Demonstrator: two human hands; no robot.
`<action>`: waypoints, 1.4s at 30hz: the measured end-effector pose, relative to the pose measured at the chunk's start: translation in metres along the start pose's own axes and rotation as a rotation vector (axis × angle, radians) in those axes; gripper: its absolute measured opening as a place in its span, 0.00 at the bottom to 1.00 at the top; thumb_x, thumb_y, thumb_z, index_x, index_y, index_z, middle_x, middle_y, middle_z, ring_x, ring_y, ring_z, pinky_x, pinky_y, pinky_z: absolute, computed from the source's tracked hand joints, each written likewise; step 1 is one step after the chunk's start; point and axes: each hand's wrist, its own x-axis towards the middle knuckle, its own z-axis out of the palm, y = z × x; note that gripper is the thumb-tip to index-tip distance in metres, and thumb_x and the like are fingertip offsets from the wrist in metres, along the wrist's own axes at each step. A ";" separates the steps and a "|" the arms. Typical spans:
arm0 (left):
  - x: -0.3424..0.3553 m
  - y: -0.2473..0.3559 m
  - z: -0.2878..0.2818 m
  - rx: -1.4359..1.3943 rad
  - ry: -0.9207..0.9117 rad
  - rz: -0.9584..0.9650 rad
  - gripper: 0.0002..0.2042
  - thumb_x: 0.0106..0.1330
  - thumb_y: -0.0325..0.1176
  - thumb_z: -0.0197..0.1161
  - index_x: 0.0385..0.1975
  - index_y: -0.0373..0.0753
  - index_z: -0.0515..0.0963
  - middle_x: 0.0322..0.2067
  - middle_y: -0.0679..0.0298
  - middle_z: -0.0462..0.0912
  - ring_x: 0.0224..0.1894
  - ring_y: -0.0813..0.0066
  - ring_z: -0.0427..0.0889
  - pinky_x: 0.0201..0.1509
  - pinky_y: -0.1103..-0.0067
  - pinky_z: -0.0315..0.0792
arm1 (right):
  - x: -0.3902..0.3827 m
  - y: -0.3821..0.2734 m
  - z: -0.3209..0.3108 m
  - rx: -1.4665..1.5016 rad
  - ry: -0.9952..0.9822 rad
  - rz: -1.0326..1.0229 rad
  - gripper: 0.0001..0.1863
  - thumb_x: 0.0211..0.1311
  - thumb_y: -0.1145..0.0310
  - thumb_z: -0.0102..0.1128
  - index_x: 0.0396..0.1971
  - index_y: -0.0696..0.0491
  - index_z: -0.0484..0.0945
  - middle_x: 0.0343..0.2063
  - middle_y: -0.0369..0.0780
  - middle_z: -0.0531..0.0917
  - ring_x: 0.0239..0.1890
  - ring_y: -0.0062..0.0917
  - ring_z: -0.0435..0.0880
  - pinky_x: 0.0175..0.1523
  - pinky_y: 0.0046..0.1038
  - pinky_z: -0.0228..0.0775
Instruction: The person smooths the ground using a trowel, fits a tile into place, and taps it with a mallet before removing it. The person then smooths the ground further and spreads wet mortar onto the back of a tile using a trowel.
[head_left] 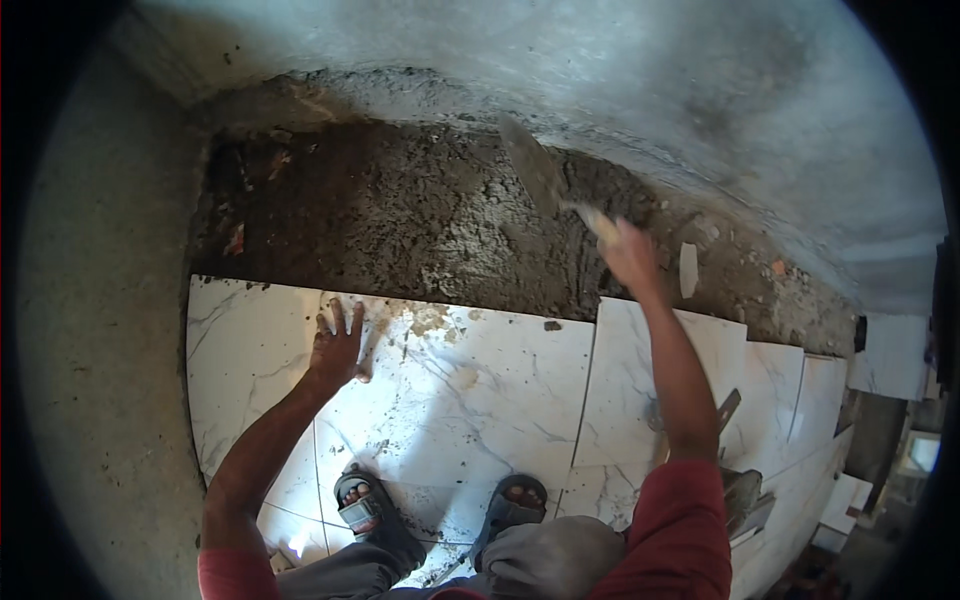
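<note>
My right hand (630, 254) is closed around the pale handle of a trowel (535, 168). The trowel's grey blade points up and left, over wet mortar (450, 215) close to the far wall. It looks slightly blurred, and I cannot tell whether it touches the mortar. My left hand (338, 345) rests with fingers spread on a white marbled floor tile (500, 385), near the edge that borders the mortar. Crumbs and smears of mortar lie on this tile beside the hand.
A grey wall (700, 90) rises behind the mortar, another wall (100, 330) on the left. My sandalled feet (365, 505) stand on the tiles. A pale tile strip (689, 270) lies on rubble at right. Partly hidden tools (740, 495) lie beside my right arm.
</note>
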 end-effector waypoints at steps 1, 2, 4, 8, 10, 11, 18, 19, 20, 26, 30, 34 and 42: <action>0.001 0.000 0.000 -0.005 0.008 0.016 0.67 0.27 0.62 0.74 0.68 0.38 0.40 0.63 0.31 0.46 0.58 0.32 0.64 0.46 0.61 0.77 | -0.034 0.011 -0.003 0.069 0.000 0.073 0.18 0.52 0.56 0.61 0.30 0.57 0.73 0.28 0.53 0.79 0.35 0.51 0.78 0.37 0.46 0.69; 0.002 0.001 -0.002 -0.015 0.004 0.013 0.68 0.27 0.61 0.75 0.68 0.39 0.39 0.64 0.31 0.45 0.58 0.31 0.64 0.47 0.60 0.77 | -0.067 0.022 -0.001 0.144 0.001 0.145 0.21 0.51 0.53 0.63 0.30 0.58 0.73 0.26 0.54 0.79 0.34 0.52 0.77 0.37 0.46 0.68; 0.007 0.001 0.002 -0.064 -0.021 0.006 0.68 0.28 0.59 0.77 0.68 0.40 0.37 0.65 0.32 0.42 0.60 0.29 0.61 0.50 0.57 0.74 | -0.146 0.048 0.008 0.280 0.064 0.343 0.25 0.51 0.48 0.63 0.30 0.58 0.73 0.25 0.54 0.79 0.33 0.54 0.77 0.36 0.45 0.68; 0.009 0.005 -0.010 -0.115 -0.080 0.010 0.69 0.28 0.54 0.79 0.68 0.40 0.35 0.65 0.32 0.40 0.61 0.28 0.57 0.51 0.55 0.73 | -0.287 0.088 0.027 0.155 0.238 0.669 0.21 0.57 0.55 0.60 0.31 0.62 0.72 0.26 0.55 0.78 0.33 0.49 0.79 0.39 0.40 0.68; 0.007 0.002 -0.011 -0.129 -0.099 0.004 0.69 0.28 0.53 0.80 0.68 0.40 0.34 0.65 0.32 0.39 0.61 0.27 0.56 0.52 0.55 0.72 | -0.328 0.090 0.023 0.197 0.303 0.679 0.22 0.58 0.55 0.58 0.33 0.62 0.71 0.27 0.55 0.78 0.34 0.50 0.78 0.40 0.40 0.68; 0.008 0.000 -0.010 -0.155 -0.130 -0.011 0.70 0.28 0.52 0.80 0.68 0.40 0.33 0.65 0.32 0.39 0.61 0.27 0.56 0.52 0.54 0.72 | -0.340 0.091 0.019 0.238 0.353 0.663 0.22 0.59 0.55 0.57 0.34 0.63 0.71 0.28 0.56 0.78 0.34 0.50 0.78 0.41 0.40 0.68; 0.007 0.001 -0.006 -0.238 -0.144 -0.024 0.69 0.29 0.51 0.80 0.69 0.43 0.33 0.67 0.38 0.35 0.63 0.28 0.54 0.58 0.53 0.66 | -0.335 0.114 -0.017 0.150 0.419 0.847 0.24 0.59 0.54 0.56 0.40 0.62 0.67 0.30 0.57 0.79 0.37 0.55 0.77 0.42 0.46 0.67; 0.005 -0.001 -0.008 -0.253 -0.130 0.002 0.68 0.31 0.53 0.79 0.68 0.40 0.33 0.66 0.35 0.35 0.63 0.27 0.53 0.59 0.54 0.66 | -0.334 0.141 -0.016 0.103 0.427 0.872 0.24 0.59 0.54 0.56 0.41 0.62 0.67 0.31 0.57 0.79 0.37 0.55 0.78 0.42 0.47 0.67; 0.003 -0.005 -0.005 -0.273 -0.119 0.014 0.68 0.33 0.55 0.78 0.68 0.37 0.33 0.66 0.33 0.35 0.63 0.26 0.51 0.60 0.54 0.65 | -0.332 0.155 -0.018 0.074 0.434 0.873 0.24 0.59 0.53 0.55 0.42 0.62 0.67 0.32 0.57 0.79 0.37 0.55 0.78 0.42 0.47 0.68; -0.017 -0.029 0.013 -0.301 -0.016 0.082 0.57 0.44 0.51 0.74 0.67 0.34 0.40 0.67 0.39 0.41 0.66 0.39 0.53 0.64 0.57 0.60 | -0.364 0.233 -0.007 -0.415 0.159 0.837 0.30 0.59 0.48 0.51 0.47 0.62 0.69 0.39 0.57 0.79 0.45 0.51 0.78 0.51 0.47 0.66; -0.058 -0.033 0.011 -0.353 -0.217 0.113 0.51 0.49 0.50 0.71 0.67 0.35 0.45 0.67 0.42 0.43 0.67 0.47 0.55 0.65 0.59 0.59 | -0.365 0.223 -0.003 -0.326 0.097 0.945 0.29 0.58 0.49 0.52 0.46 0.61 0.71 0.40 0.55 0.80 0.48 0.49 0.77 0.54 0.45 0.66; -0.129 -0.043 0.030 -0.489 -0.339 0.098 0.48 0.54 0.55 0.65 0.67 0.35 0.47 0.66 0.40 0.47 0.66 0.46 0.56 0.66 0.64 0.58 | -0.372 0.247 0.003 -0.310 0.086 0.919 0.29 0.55 0.51 0.55 0.47 0.61 0.71 0.38 0.53 0.81 0.48 0.48 0.76 0.54 0.45 0.65; -0.217 0.003 0.127 -0.833 0.082 -0.172 0.39 0.56 0.41 0.66 0.63 0.31 0.52 0.64 0.39 0.53 0.64 0.43 0.59 0.64 0.63 0.59 | -0.359 0.090 0.006 0.209 0.146 0.387 0.18 0.55 0.71 0.57 0.47 0.59 0.71 0.38 0.49 0.75 0.44 0.44 0.73 0.51 0.39 0.65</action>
